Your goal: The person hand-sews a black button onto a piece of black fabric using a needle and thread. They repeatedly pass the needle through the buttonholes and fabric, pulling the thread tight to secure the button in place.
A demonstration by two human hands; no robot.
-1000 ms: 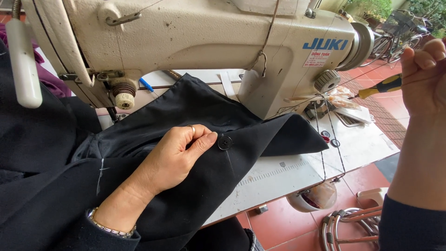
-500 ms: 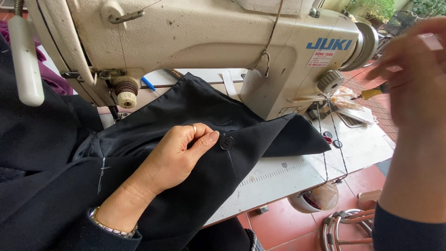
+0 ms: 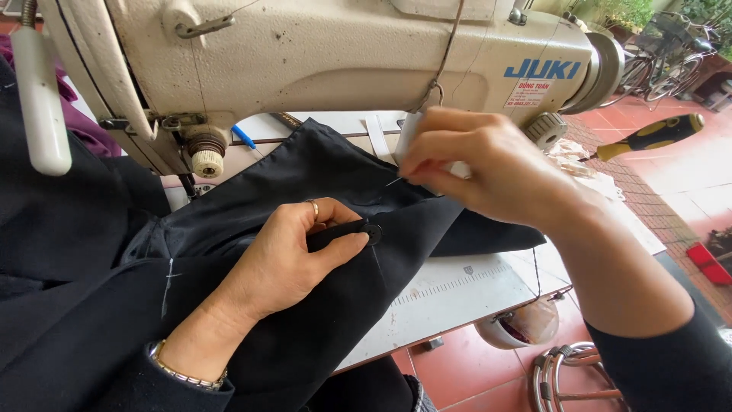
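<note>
Right hand back down; needle near button

Cream sewing machine, yellow-handled screwdriver, bicycles.

A white sewing table carries it all: the cream sewing machine behind the fingers, black fabric draped under them, a yellow-handled screwdriver well off to their right, crumpled clear plastic near it.
</note>
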